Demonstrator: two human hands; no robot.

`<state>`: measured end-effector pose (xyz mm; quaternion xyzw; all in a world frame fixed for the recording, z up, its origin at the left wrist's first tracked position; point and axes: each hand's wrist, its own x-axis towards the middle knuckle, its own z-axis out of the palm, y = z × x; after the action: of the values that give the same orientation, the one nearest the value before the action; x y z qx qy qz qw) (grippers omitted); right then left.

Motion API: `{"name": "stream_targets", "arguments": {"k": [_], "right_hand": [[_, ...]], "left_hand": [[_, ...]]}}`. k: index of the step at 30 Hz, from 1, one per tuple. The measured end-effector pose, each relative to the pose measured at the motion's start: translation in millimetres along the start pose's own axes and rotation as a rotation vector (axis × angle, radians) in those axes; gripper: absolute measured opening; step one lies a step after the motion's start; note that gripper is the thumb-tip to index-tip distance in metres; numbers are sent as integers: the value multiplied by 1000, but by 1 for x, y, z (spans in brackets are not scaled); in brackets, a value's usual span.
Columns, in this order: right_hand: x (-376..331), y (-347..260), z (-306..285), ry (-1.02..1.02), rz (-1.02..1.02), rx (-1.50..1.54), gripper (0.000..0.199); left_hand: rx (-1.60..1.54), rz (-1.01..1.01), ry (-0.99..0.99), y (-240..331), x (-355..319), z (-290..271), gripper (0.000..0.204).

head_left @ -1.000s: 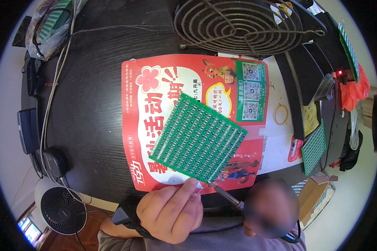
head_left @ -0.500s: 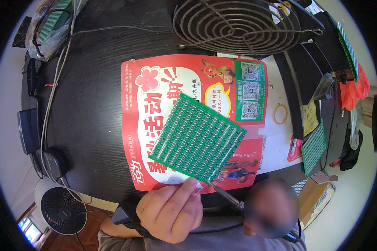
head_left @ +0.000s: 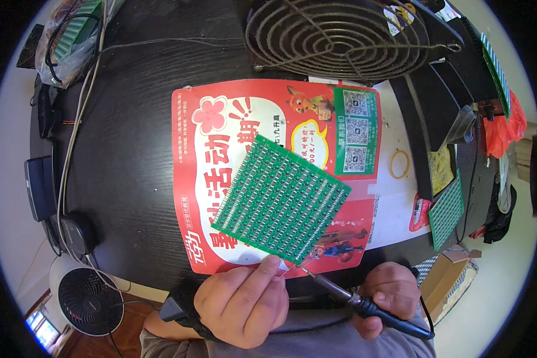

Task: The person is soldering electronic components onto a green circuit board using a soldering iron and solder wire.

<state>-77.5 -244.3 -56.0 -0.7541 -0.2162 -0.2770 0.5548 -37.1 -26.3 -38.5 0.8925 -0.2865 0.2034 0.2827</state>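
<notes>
A green circuit board (head_left: pixel 280 200) with rows of small components lies tilted on a red and white printed sheet (head_left: pixel 188 173). My left hand (head_left: pixel 243 304) is closed at the board's near corner, its forefinger against the edge. A thin strand that looks like solder wire (head_left: pixel 290 269) sticks out from these fingers; their inner side is hidden. My right hand (head_left: pixel 392 295) grips the dark blue handle of a soldering iron (head_left: pixel 370 309). The iron's tip points up and left, just off the board's near corner and close to the wire.
A round metal fan guard (head_left: pixel 337 42) stands at the back. On the right are a black stand (head_left: pixel 420 137) with a yellow sponge (head_left: pixel 441 169), another green board (head_left: pixel 446 212) and a rubber band (head_left: pixel 400 163). Cables (head_left: pixel 71 143) run down the left; a small fan (head_left: pixel 90 301) sits lower left.
The soldering iron's tip has drawn back a little, down and to the right, from the board's corner. My left hand and the board have hardly moved.
</notes>
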Motion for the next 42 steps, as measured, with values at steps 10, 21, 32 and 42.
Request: {"name": "stream_targets", "arguments": {"k": [10,21,32,42], "right_hand": [[7,-4,-5,-14,62,-20,31],[15,-11,-15,-137,125,33,33],[15,-10,-13,-171,132,20,32],[3,-4,-7,4,110,51,32]], "left_hand": [[-32,-1,-10,-1,1,-1,8],[-104,57,-60,-3,11,-4,13],[-33,82,-92,-6,5,-5,15],[-62,77,4,-9,-8,-14,26]]}}
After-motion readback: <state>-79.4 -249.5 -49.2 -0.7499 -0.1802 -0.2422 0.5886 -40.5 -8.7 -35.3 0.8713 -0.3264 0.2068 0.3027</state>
